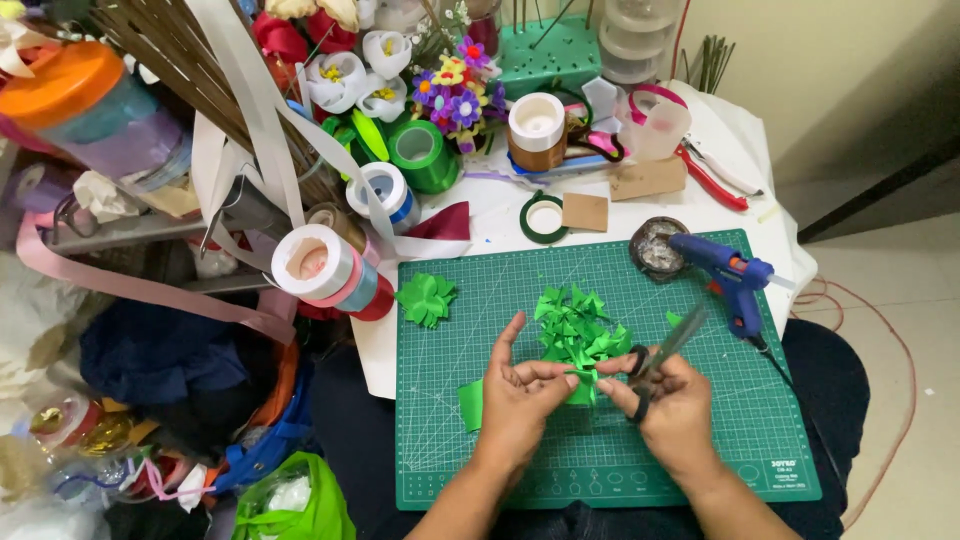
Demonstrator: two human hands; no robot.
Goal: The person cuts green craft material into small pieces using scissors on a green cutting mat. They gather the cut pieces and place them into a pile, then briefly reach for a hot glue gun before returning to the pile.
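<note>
My left hand [520, 395] pinches a small folded green ribbon piece [583, 385] over the green cutting mat [740, 440]; a flat green ribbon strip [470, 405] pokes out from under that hand. My right hand [672, 408] also touches the ribbon piece and has fingers through the handles of scissors [668, 350], whose blades point up and to the right. Just beyond both hands lies a pile of folded green ribbon pieces [578, 325]. A finished green ribbon cluster [427, 298] rests at the mat's far left corner.
A blue glue gun [728, 275] lies at the mat's far right beside a small round tin [657, 246]. Ribbon rolls [330, 268], a green tape roll [544, 217], red-handled pliers [712, 182], craft flowers [452, 92] and a green pegboard block [560, 45] crowd the table behind. Bags and clutter fill the left.
</note>
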